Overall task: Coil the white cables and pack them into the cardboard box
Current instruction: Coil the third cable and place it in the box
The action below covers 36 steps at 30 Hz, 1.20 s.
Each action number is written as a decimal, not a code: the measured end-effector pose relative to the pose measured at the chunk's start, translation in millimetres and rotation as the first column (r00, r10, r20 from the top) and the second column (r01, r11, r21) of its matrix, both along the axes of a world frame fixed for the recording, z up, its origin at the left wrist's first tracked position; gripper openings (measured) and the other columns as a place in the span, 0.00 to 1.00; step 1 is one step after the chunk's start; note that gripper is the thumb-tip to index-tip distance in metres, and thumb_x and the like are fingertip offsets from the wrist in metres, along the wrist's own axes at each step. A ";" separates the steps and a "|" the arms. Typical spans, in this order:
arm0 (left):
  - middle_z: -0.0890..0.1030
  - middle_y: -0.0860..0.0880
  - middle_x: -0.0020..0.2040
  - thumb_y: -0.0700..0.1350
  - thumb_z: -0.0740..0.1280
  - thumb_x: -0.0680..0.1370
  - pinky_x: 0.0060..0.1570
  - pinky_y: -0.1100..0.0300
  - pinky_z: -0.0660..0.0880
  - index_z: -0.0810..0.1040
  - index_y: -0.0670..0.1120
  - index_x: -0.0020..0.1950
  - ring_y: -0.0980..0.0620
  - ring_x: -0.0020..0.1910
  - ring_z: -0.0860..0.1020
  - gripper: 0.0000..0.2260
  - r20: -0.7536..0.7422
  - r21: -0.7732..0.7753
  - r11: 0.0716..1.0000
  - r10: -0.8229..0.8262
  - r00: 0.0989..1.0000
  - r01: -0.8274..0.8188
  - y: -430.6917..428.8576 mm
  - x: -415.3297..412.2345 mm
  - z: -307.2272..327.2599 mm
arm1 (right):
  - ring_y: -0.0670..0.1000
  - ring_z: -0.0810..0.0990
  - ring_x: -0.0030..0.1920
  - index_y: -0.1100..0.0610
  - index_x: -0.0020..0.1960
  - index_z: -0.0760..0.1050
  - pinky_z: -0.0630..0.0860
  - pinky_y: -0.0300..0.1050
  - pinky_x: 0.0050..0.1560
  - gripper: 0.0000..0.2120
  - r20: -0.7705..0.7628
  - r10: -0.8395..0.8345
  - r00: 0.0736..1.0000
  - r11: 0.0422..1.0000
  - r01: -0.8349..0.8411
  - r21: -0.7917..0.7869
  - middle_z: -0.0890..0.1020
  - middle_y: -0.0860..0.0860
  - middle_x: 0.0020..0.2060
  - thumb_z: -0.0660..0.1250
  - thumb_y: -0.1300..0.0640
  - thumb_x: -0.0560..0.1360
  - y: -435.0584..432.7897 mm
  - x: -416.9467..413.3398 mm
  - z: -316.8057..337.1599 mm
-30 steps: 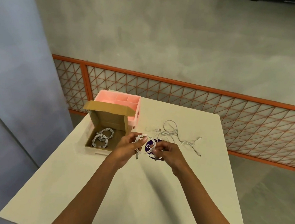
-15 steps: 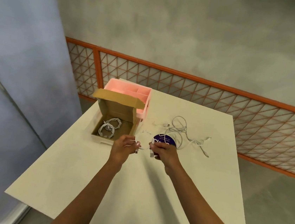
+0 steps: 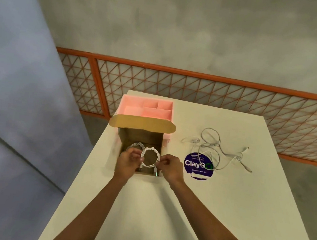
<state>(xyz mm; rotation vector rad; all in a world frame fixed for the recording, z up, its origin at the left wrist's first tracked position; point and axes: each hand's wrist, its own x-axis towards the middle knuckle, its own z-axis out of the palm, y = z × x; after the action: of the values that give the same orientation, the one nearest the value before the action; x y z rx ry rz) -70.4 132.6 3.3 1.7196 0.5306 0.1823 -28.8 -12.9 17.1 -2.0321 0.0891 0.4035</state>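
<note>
An open cardboard box [image 3: 141,137] stands at the table's left side with its lid flap up. Above its opening I hold a small round coil of white cable [image 3: 150,157]. My left hand [image 3: 128,160] pinches the coil's left side and my right hand [image 3: 170,166] pinches its right side. Another coiled white cable [image 3: 136,146] lies inside the box, partly hidden behind my left hand. Loose, uncoiled white cables [image 3: 215,148] sprawl on the table to the right of the box.
A pink divided tray [image 3: 147,108] sits right behind the box. A round purple sticker [image 3: 197,166] lies flat on the white table [image 3: 163,209]. An orange lattice railing [image 3: 216,93] runs past the table's far edge; a blue wall is close on the left.
Both hands carried the coiled cable leftward from above the purple sticker to above the box's opening. The camera view dipped and shifted toward the box.
</note>
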 end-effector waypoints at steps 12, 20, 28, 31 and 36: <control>0.79 0.44 0.35 0.32 0.69 0.73 0.43 0.44 0.80 0.76 0.44 0.39 0.38 0.39 0.81 0.08 -0.140 0.109 0.991 -0.064 0.988 0.079 34.3 25.3 -42.5 | 0.57 0.80 0.51 0.58 0.58 0.75 0.76 0.48 0.51 0.10 0.059 0.244 0.968 0.798 -0.166 -0.579 0.80 0.56 0.53 0.60 0.59 0.79 44.5 17.3 -20.1; 0.82 0.39 0.40 0.33 0.71 0.71 0.45 0.47 0.80 0.76 0.46 0.39 0.41 0.42 0.81 0.08 -0.211 0.302 0.948 -0.040 0.977 0.104 33.8 33.2 -66.0 | 0.59 0.78 0.58 0.60 0.63 0.71 0.74 0.48 0.56 0.14 -0.133 0.329 0.935 0.692 -0.334 -0.640 0.77 0.58 0.59 0.62 0.62 0.78 54.2 24.6 -26.2; 0.81 0.41 0.43 0.39 0.71 0.73 0.46 0.52 0.79 0.77 0.46 0.44 0.41 0.46 0.80 0.04 -0.280 0.392 0.908 -0.036 0.959 0.149 33.1 31.7 -71.2 | 0.59 0.78 0.57 0.59 0.62 0.73 0.75 0.49 0.55 0.14 -0.159 0.396 0.904 0.670 -0.403 -0.623 0.78 0.56 0.58 0.63 0.59 0.77 49.5 30.1 -26.9; 0.79 0.42 0.47 0.42 0.69 0.76 0.43 0.54 0.75 0.78 0.42 0.51 0.43 0.46 0.77 0.07 -0.175 0.525 0.844 -0.020 0.984 0.111 23.4 20.0 -59.1 | 0.58 0.80 0.52 0.57 0.59 0.77 0.78 0.48 0.52 0.12 -0.080 0.425 0.902 0.778 -0.409 -0.476 0.81 0.57 0.55 0.62 0.57 0.77 29.9 31.2 -24.1; 0.76 0.49 0.51 0.44 0.62 0.80 0.38 0.62 0.72 0.76 0.44 0.55 0.53 0.44 0.76 0.07 0.063 0.576 0.809 -0.188 0.980 0.118 -20.9 6.0 -32.6 | 0.37 0.78 0.30 0.62 0.55 0.79 0.71 0.27 0.29 0.10 -0.044 0.502 0.864 0.852 -0.502 -0.147 0.84 0.56 0.49 0.62 0.64 0.78 -28.0 34.1 -4.5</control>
<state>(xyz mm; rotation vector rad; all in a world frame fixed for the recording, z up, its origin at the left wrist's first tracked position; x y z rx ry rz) -64.4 111.7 -29.3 2.3135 0.2523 0.3519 5.2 -40.9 12.6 -2.1954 -0.4353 0.7469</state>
